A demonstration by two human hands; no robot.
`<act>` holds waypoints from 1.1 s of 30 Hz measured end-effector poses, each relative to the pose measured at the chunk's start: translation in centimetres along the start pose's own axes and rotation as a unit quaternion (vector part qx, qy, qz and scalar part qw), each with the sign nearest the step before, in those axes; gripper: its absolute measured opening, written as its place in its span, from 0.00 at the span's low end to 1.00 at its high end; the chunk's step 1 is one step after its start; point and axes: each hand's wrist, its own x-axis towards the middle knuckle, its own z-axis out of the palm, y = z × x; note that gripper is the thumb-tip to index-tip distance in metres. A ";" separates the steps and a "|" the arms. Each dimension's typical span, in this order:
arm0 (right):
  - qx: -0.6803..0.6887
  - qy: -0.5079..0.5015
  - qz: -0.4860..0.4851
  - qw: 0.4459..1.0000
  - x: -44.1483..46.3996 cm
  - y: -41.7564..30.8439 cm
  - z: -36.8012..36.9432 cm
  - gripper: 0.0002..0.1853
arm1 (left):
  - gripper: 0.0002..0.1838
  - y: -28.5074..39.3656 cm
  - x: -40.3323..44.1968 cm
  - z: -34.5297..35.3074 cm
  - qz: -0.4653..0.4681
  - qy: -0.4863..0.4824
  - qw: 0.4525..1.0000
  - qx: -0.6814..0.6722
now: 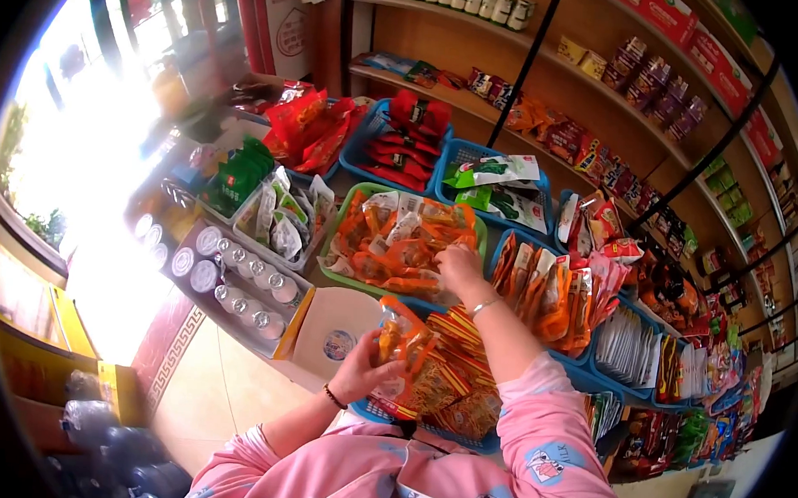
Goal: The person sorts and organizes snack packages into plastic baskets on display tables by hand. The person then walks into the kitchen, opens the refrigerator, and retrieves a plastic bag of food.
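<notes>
My left hand (364, 369) is closed on an orange snack packet (402, 334), holding it over a blue basket of flat snack packs (460, 376). Over the right part of a green basket (329, 262), my right hand (460, 271) reaches down, fingers bent and pointing into the pile of orange packets (398, 240). Its fingertips touch the packets, and whether they grip one is too small to tell. A bracelet shows on each wrist.
Blue baskets of red packets (407, 151), green-white packets (500, 187) and orange packets (548, 296) surround the green one. A box of lidded jars (237, 282) and a round-topped stool (347, 322) lie left. Stocked shelves (602, 89) rise behind.
</notes>
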 end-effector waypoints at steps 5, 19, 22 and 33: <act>0.223 0.210 -0.003 0.952 -4.9 0.0 -3.8 0.09 | 0.28 2.5 1.5 -2.8 -0.016 0.040 0.998 -0.046; 0.377 0.172 0.155 0.897 -29.1 -3.9 0.5 0.09 | 0.29 13.3 18.7 -1.9 0.199 -0.114 0.688 0.689; 0.339 0.173 0.150 0.913 -29.6 -4.7 0.3 0.09 | 0.30 12.0 21.1 0.2 0.086 -0.164 0.586 0.789; 0.299 0.101 0.116 0.942 -29.8 -6.0 2.6 0.06 | 0.33 4.5 21.9 -1.5 0.107 -0.129 0.524 0.835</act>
